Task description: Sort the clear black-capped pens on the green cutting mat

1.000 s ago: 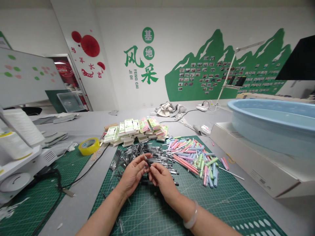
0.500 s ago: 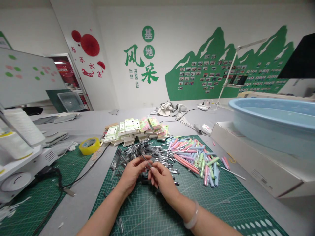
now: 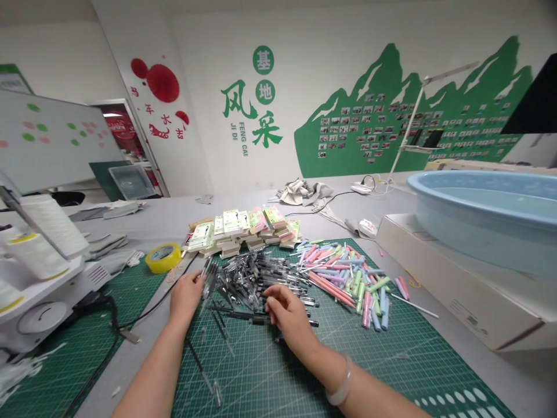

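At the left edge of the pen pile, my left hand (image 3: 187, 295) has its fingertips closed on a clear pen (image 3: 210, 278), among similar clear pens lying there. My right hand (image 3: 290, 316) hovers over the front of the pile with fingers curled and thumb near the index finger; what they hold, if anything, is hidden. Clear and black pens (image 3: 255, 273) lie heaped on the green cutting mat (image 3: 339, 371). Below the heap, thin dark refills (image 3: 223, 332) are scattered, and a short clear piece (image 3: 217, 393) lies nearer me.
Pastel pen barrels (image 3: 343, 267) are piled right of the black pens. Small boxes (image 3: 235, 223) are stacked behind. Yellow tape (image 3: 162, 257) and a white sewing machine (image 3: 47, 307) stand left. At right a blue basin (image 3: 487, 232) rests on a white box (image 3: 452, 290).
My hands have parted from around a slim pen. The left moved left to the clear pens at the pile's edge; the right stayed near the middle. The view shifted slightly.
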Available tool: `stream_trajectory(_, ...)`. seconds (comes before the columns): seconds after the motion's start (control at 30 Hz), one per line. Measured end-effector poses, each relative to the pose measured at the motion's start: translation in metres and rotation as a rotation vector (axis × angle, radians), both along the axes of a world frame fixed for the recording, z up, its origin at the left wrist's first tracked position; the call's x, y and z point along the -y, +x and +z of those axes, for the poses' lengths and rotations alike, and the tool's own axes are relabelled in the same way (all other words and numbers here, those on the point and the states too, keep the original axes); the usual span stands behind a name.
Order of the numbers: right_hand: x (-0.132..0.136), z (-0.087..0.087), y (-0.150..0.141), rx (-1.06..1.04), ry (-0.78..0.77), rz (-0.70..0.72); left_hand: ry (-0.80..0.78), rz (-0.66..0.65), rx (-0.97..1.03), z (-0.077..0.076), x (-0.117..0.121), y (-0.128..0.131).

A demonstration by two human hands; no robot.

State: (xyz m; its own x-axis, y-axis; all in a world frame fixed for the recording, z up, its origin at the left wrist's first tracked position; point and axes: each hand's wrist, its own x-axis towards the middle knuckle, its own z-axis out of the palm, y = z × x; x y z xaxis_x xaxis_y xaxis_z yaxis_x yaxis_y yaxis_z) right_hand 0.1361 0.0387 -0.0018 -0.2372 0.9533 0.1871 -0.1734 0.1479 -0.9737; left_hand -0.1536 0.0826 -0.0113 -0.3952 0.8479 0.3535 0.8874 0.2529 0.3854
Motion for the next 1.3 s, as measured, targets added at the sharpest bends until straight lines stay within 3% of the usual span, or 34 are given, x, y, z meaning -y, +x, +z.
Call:
stream_trajectory(0.53,0.001,0.002,0.003,0.094,0.049,-0.027,-0.052,-0.027,-0.005,-0.004,-0.002,0.005)
stream_trajectory(0.63,0.001,0.003,0.004,0.149,0.086,-0.04,-0.01,-0.022,-0.016,0.002,0.001,0.01)
stream_trajectory(0.73,0.002,0.007,0.006,0.332,0.233,-0.074,0.079,-0.053,-0.055,0.015,0.006,0.02)
stream_trajectory(0.87,0.005,0.01,0.01,0.734,0.457,-0.021,0.103,-0.233,-0.029,0.032,0.013,0.041)
stream_trajectory(1.0,0.007,0.01,0.01,1.008,0.605,0.033,0.067,-0.434,0.023,0.04,0.016,0.061)
stream_trajectory(1.3,0.006,0.01,0.008,1.198,0.675,-0.05,-0.095,-0.84,0.231,0.052,0.028,0.087)
